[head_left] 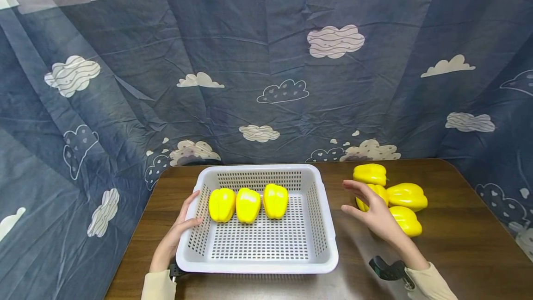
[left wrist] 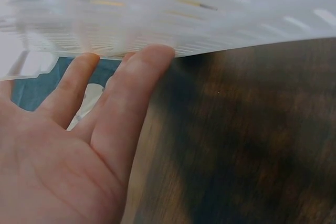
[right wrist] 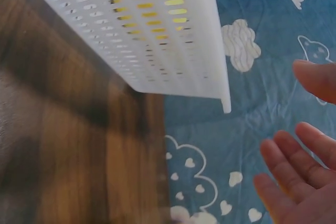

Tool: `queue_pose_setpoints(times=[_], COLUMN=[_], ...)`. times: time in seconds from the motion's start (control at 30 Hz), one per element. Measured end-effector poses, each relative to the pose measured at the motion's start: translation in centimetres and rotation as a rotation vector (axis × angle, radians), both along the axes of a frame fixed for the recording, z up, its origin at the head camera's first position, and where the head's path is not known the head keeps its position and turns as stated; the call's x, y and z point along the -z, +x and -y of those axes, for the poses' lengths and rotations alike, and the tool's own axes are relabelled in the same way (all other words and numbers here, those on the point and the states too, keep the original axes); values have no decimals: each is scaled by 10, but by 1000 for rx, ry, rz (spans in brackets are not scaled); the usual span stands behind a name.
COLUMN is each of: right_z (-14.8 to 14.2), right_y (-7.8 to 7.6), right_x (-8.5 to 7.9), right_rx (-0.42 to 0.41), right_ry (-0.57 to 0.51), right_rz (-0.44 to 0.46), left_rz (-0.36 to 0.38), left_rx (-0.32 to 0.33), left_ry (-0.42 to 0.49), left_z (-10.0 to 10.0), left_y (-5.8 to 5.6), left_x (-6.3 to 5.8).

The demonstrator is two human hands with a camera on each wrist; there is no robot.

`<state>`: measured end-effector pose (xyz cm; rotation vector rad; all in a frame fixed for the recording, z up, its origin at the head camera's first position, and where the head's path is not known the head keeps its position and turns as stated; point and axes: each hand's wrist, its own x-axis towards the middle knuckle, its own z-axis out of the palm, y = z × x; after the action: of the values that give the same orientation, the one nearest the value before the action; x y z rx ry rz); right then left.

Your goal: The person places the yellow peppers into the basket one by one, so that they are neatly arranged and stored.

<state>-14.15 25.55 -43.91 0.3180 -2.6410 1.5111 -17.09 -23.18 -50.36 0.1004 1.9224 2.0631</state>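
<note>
On the table stands a white perforated plastic basket (head_left: 258, 266), holding three yellow bell peppers (head_left: 248, 205) in a row toward its back. My left hand (head_left: 179, 230) holds the basket's left rim, thumb over the edge; in the left wrist view its fingers (left wrist: 121, 114) touch the outer wall. To the right of the basket, my right hand (head_left: 376, 214) is held with thumb and fingers spread apart, nothing between them. It is nearest a yellow bell pepper (head_left: 380, 192), which it partly hides. More yellow bell peppers (head_left: 407, 196) lie around that one.
The brown wooden table (head_left: 466, 226) ends at a dark blue curtain (head_left: 266, 59) with cloud prints, which hangs behind and at both sides. Dark wrist devices (head_left: 389, 270) are strapped at both wrists.
</note>
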Motion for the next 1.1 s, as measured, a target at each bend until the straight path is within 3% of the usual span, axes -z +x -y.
queue_pose_setpoints(times=[0.2, 0.43, 0.73, 1.1], right_z=[-9, -20, -32, -50], right_y=[9, 18, 30, 39], right_x=[7, 16, 22, 31], right_rx=[26, 42, 112, 226], right_ry=[1, -33, -17, 38], right_rz=[-27, -103, -80, -115], left_rz=[7, -24, -9, -5], left_rx=[-5, 34, 14, 10], left_ry=[0, 53, 47, 38], left_z=[0, 0, -1, 0], left_y=[1, 1, 0, 0], left_x=[0, 0, 1, 1])
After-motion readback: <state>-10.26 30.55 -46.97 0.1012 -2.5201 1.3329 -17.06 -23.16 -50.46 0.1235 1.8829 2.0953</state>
